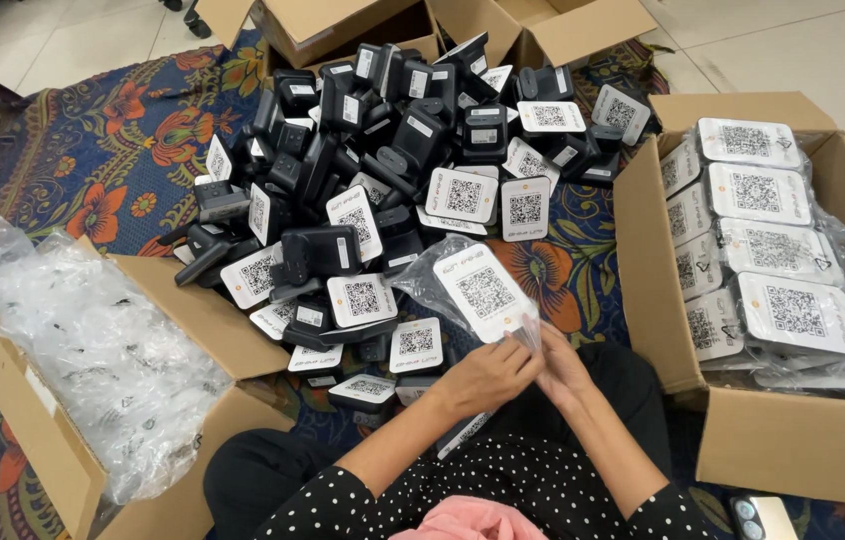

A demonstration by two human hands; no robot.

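— What has each grip got hold of?

— The left hand point(483, 375) and the right hand point(561, 368) meet at lower centre of the frame, both closed by the fingertips on the lower edge of a clear plastic bag point(443, 285). Inside the bag sits a white-faced device with a square code label point(486, 292), tilted, just above the hands.

— And what lies around it?

— Directly beyond, filling the upper centre, is a heap of loose black devices point(383, 170) with the same white labels, lying on a blue floral rug point(93, 160). At the right of the frame an open cardboard box point(793, 440) holds bagged devices point(793, 310) stacked in rows, labels up. At lower left another cardboard box point(43, 440) is stuffed with crumpled clear plastic point(93, 340). More open cartons point(343, 25) stand at the top edge, behind the heap.

— The person?

— Polka-dot sleeves point(343, 505) and a pink cloth point(483, 520) at the bottom edge.
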